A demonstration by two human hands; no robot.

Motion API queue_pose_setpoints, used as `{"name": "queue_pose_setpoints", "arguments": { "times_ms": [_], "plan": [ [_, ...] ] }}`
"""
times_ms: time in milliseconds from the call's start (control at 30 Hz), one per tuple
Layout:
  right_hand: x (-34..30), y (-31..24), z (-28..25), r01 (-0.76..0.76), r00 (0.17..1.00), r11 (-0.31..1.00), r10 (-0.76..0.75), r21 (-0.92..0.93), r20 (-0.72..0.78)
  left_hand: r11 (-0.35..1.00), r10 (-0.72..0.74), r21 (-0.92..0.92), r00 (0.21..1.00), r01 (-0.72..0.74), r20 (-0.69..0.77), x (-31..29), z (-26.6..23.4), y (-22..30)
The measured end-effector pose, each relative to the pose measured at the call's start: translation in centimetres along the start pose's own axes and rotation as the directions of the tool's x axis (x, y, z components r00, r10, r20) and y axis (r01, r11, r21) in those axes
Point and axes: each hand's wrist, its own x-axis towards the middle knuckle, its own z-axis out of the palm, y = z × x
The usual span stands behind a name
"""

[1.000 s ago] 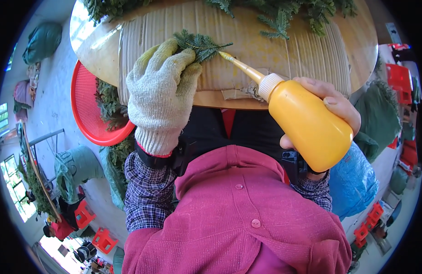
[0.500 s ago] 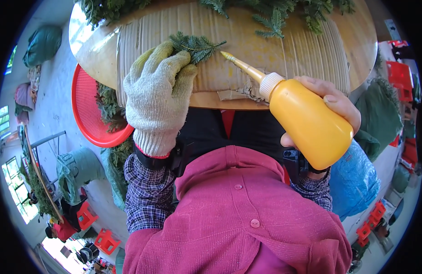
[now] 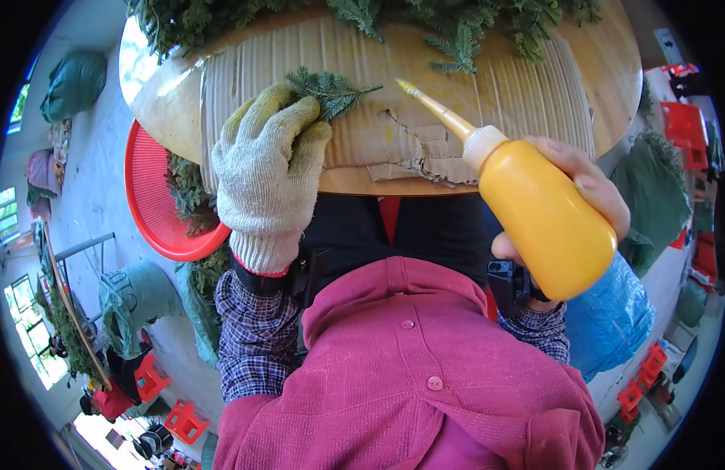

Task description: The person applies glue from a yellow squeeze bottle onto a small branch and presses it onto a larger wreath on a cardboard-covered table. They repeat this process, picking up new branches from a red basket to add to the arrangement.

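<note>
A pale knitted work glove covers my left hand (image 3: 270, 149), whose fingers close on a small green fir sprig (image 3: 331, 92) above the cardboard sheet (image 3: 245, 74). The sprig's bare stem end points right. Bare fingers of my right hand (image 3: 594, 188) wrap round a yellow squeeze bottle (image 3: 547, 215), held tilted. Its long tapered nozzle (image 3: 437, 110) points up and left, with the tip a short way to the right of the stem and not touching it.
More fir branches (image 3: 480, 23) lie along the far side of the round wooden table (image 3: 613, 94). A red plastic basket (image 3: 147, 200) with greenery stands left of the table. At right are a blue plastic bag (image 3: 613, 313) and a green sack (image 3: 648, 196). Red stools (image 3: 186, 421) stand behind on the left.
My right hand has drawn the bottle slightly right and down, widening the gap between nozzle tip and stem. A torn patch of the cardboard shows more fully. My left hand still holds the sprig.
</note>
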Motion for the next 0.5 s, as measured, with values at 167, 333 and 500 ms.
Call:
{"name": "queue_pose_setpoints", "arguments": {
  "times_ms": [167,333,500],
  "plan": [
    [2.0,-0.9,2.4,0.227,0.961,0.934,-0.262,-0.277,-0.094,0.962,-0.214,-0.203,0.965,0.181,-0.154,-1.1,-0.4,0.5],
    [4.1,-2.5,6.4,0.375,0.920,0.907,-0.389,-0.194,-0.041,0.412,-0.438,-0.882,0.898,0.231,0.031,-3.2,-2.6,3.3],
    [6.4,-3.0,10.8,0.451,0.891,0.866,-0.421,-0.215,0.173,-0.444,-0.419,-0.835,0.748,0.326,0.515,-5.4,-3.7,4.6]
  ]
}}
